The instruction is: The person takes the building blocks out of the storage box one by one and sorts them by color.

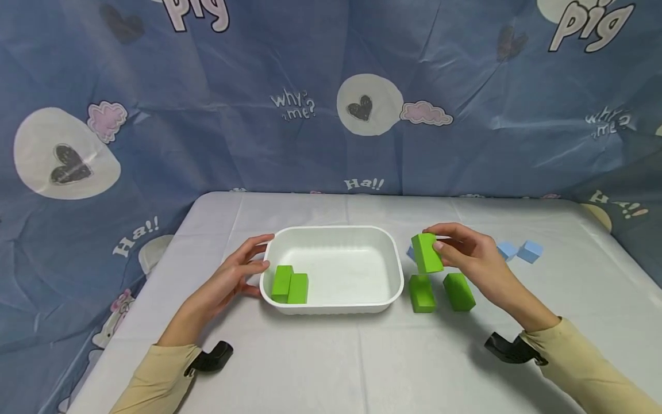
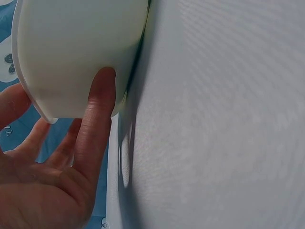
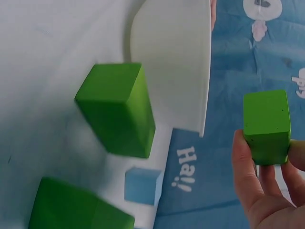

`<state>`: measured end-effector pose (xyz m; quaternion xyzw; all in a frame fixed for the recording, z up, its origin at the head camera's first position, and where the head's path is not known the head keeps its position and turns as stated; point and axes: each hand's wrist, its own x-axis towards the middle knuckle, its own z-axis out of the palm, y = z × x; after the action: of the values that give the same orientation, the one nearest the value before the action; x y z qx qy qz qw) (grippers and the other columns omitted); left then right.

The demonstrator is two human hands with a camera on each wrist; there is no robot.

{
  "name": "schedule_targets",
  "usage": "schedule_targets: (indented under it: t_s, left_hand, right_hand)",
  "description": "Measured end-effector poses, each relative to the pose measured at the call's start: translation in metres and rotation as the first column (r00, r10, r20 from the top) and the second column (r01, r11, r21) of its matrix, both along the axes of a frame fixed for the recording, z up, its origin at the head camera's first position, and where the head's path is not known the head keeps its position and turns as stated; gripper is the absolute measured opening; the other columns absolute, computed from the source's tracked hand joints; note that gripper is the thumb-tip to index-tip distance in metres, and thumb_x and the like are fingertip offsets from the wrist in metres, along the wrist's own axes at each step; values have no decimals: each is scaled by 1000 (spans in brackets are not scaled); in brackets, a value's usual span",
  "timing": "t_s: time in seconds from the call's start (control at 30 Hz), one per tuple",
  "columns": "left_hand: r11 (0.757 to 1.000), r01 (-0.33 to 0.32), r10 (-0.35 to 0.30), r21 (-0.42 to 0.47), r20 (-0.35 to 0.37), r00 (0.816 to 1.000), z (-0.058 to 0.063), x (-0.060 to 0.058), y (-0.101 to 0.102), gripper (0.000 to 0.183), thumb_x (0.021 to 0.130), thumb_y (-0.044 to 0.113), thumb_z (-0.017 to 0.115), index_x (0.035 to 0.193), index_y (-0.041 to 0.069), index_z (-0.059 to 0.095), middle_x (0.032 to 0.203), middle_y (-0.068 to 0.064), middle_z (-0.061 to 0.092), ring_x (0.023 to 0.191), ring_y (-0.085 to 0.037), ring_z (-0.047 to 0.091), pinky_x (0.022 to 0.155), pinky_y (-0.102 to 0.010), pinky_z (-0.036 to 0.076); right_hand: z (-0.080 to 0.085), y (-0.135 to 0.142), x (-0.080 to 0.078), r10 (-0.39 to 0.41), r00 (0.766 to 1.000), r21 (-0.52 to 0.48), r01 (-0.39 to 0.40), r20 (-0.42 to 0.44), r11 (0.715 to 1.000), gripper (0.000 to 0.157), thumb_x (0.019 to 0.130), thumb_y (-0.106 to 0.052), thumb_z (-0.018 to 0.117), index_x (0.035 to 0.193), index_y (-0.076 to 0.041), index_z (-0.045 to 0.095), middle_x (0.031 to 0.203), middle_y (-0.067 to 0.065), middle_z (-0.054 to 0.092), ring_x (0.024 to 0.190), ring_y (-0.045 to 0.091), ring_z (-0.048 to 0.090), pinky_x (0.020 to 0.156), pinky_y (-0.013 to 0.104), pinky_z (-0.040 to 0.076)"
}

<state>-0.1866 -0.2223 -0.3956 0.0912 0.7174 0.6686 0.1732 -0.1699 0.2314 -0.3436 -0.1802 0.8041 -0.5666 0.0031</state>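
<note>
My right hand (image 1: 478, 256) pinches a green block (image 1: 427, 253) between thumb and fingers, lifted above the table just right of the white tray (image 1: 331, 309). In the right wrist view the same green block (image 3: 266, 114) sits between the fingertips. Below it, two more green blocks (image 1: 422, 294) (image 1: 458, 292) stand on the cloth. Inside the tray, two green blocks (image 1: 281, 282) (image 1: 298, 288) lie side by side in the near left corner. My left hand (image 1: 227, 282) rests against the tray's left end; in the left wrist view one straight finger (image 2: 97, 114) touches its outer wall.
Two light blue blocks (image 1: 507, 250) (image 1: 530, 252) lie behind the right hand. Another blue block (image 1: 411, 253) is partly hidden behind the held one. White cloth (image 1: 310, 368) covers the table, and a printed blue curtain (image 1: 289, 149) hangs at its far edge.
</note>
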Motion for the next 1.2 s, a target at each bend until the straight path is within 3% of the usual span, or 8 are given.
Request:
schedule_targets:
  t_s: [0.67,0.93,1.2]
  left_hand:
    - [1000,-9,9,-12,2,1000,-1,-1,0,58,99,20,58,151,25,34,150,-11,34,117,-28,54,71,-44,57]
    - [1000,-12,12,-17,1,1000,-2,-2,0,57,99,18,57,151,25,34,150,-11,34,117,-27,55,71,-44,57]
    - [1000,-7,7,-19,-2,1000,-1,-2,1,58,99,19,57,152,23,33,150,-13,33,115,-26,56,72,-43,57]
  right_hand:
    - [2,39,9,-85,995,46,87,-53,995,33,101,-15,58,132,-5,57,130,6,60,112,11,61,80,25,54]
    - [-2,56,12,-126,991,54,128,-33,990,33,99,-13,60,131,-4,58,126,5,61,104,12,64,77,26,55]
    - [-11,79,15,-173,984,153,178,-44,972,34,100,-17,60,131,-6,58,124,3,62,98,10,64,74,25,55]
